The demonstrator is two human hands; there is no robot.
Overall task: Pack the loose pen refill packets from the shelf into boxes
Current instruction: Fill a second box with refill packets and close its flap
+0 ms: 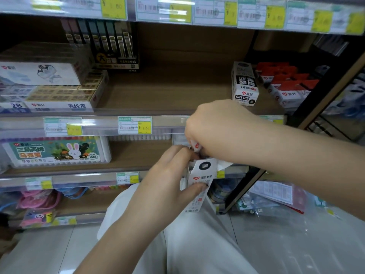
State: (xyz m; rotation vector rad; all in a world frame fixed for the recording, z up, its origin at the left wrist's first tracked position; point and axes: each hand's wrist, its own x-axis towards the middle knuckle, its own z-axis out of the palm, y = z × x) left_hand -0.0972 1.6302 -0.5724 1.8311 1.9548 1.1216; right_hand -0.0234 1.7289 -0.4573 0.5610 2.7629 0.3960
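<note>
Refill box (199, 182) gripped upright by left hand (167, 175); right hand (215, 127) pinches its top flap (196, 145). Risk: flap tears if tugged, or contents spill if the box tilts.

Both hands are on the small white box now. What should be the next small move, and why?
Probably close the top flap. The left hand grips the white box by its side, holding it upright, while the right hand pinches the raised flap at its open top. Whether any packets are inside cannot be seen. Once closed, it could join the box standing on the shelf.
</note>
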